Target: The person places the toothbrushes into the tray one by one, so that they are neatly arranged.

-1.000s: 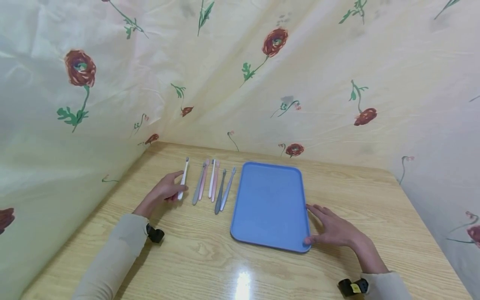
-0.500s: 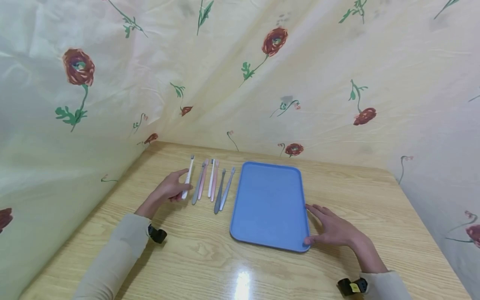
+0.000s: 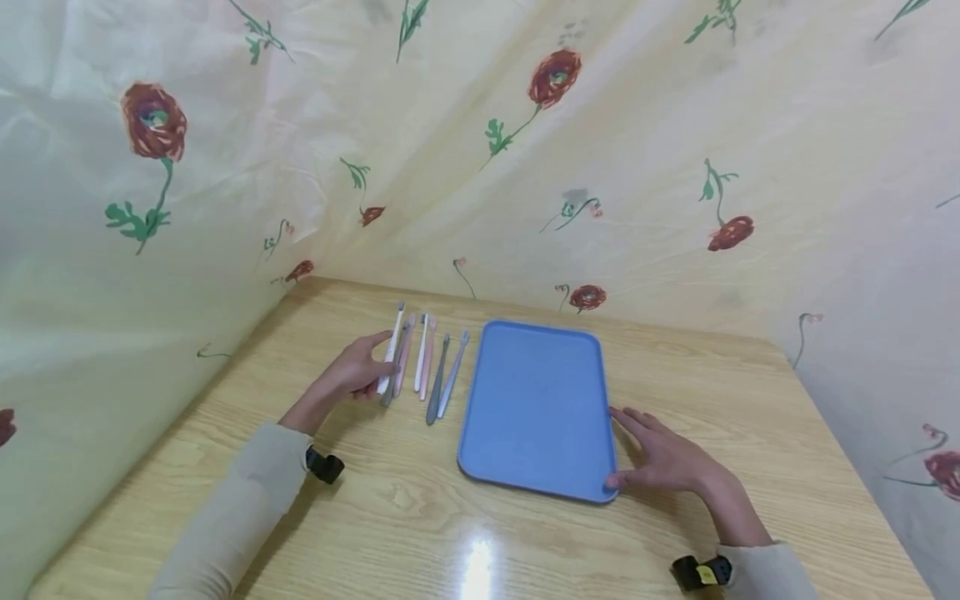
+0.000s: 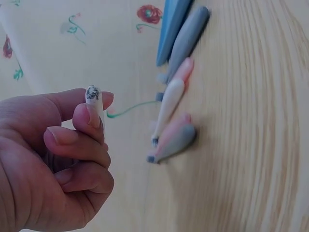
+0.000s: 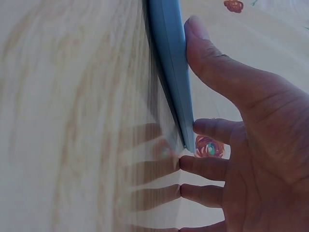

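Note:
My left hand (image 3: 352, 369) pinches a white toothbrush (image 3: 396, 325) between thumb and fingers. The brush points away from me, bristle head at the far end. In the left wrist view, its handle end (image 4: 94, 93) sticks out from the curled fingers. Just to its right lies a grey toothbrush (image 3: 387, 394), partly covered by the hand in the head view. At the blue tray's (image 3: 536, 417) right side is my right hand (image 3: 667, 457), thumb on the rim near the front corner. Its fingers are extended, with the index fingertip at the tray's side in the right wrist view.
Right of the held brush lie several more toothbrushes: pink ones (image 3: 427, 367), a white one (image 3: 420, 358), a dark grey one (image 3: 437, 392) and a bluish one (image 3: 452, 383). The wooden table (image 3: 390, 517) meets a flowered cloth (image 3: 450, 167) at the back and sides.
My left hand has carried the white toothbrush to the right, up beside the other toothbrushes. The right hand stays at the tray, and the tray looks unmoved.

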Demonstrator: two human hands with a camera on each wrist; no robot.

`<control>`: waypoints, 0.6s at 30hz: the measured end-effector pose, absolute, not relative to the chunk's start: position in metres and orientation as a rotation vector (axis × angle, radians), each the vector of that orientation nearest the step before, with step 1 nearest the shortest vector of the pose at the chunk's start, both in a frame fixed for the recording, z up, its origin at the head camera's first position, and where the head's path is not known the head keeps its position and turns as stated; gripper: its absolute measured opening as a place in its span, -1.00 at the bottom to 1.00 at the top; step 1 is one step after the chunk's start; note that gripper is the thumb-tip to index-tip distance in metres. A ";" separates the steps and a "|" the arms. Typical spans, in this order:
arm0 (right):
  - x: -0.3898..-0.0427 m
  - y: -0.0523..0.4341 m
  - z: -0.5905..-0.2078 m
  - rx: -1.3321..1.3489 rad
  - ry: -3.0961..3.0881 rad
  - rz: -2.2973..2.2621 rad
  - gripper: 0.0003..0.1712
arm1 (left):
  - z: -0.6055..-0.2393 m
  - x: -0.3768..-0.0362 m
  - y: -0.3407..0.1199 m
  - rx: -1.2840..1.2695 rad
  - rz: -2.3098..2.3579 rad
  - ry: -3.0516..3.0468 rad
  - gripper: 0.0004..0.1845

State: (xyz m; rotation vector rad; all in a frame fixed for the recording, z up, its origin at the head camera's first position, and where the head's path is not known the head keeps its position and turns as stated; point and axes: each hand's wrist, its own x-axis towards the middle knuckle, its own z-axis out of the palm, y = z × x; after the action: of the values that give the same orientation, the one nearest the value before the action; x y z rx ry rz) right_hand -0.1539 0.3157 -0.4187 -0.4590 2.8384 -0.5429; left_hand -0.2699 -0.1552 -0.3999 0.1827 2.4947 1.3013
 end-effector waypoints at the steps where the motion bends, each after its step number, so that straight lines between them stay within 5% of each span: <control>1: -0.154 0.316 -0.418 -0.458 2.841 -0.541 0.33 | -0.398 -0.270 -0.153 0.190 1.306 2.493 -0.16; 18: -0.154 0.318 -0.420 -0.481 2.849 -0.549 0.32 | -0.384 -0.260 -0.102 0.306 1.404 2.449 -0.16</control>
State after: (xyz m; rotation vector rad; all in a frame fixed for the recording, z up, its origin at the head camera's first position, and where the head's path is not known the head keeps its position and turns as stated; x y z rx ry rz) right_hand -0.1544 0.3176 -0.4201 -0.4809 2.8490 -0.5488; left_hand -0.2602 -0.1017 -0.3837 0.3058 2.4486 1.4037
